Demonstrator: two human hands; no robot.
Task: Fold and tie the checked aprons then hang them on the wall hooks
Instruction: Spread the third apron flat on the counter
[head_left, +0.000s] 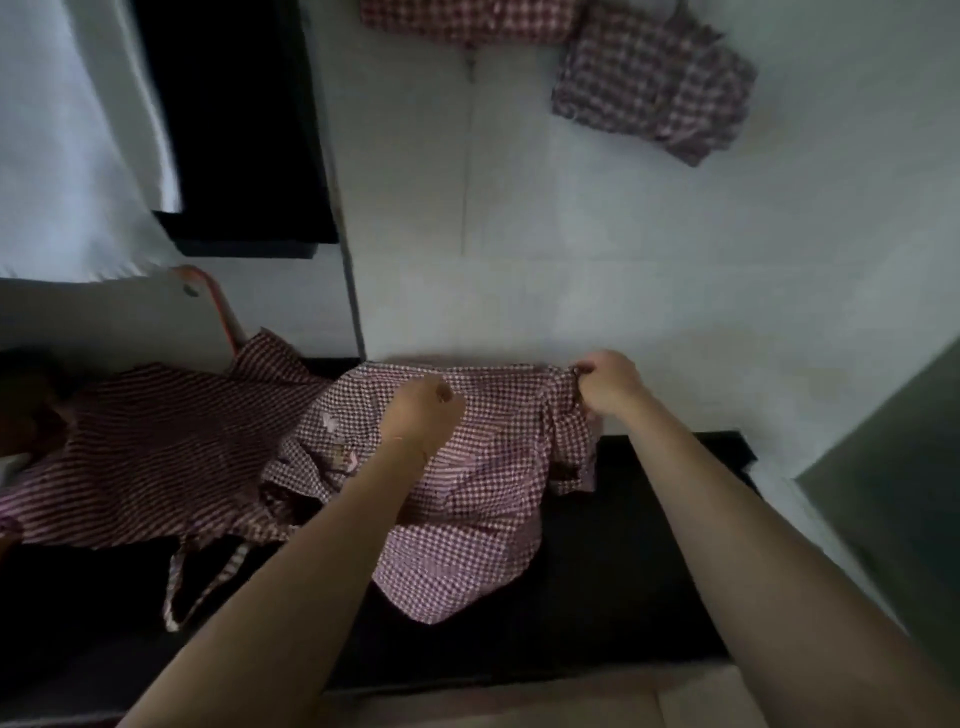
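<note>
Fingers of the right hand (609, 385) pinch the apron (483, 467) at its far right corner; the left hand (423, 415) grips its top edge. It lies on the counter (623, 571), beside a second apron (156, 457); two folded ones (654, 83) hang above.

Both hands (423, 415) (610, 382) gripping a checked apron (467, 499) (rumpled) over the dark counter (623, 571).

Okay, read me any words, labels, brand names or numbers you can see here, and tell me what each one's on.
No readable text anywhere in this view.
Apron in hand: only checks, with pale blurred patches, not legible as text.
Hanging aprons: checks only.
Wall: no sign or label.
</note>
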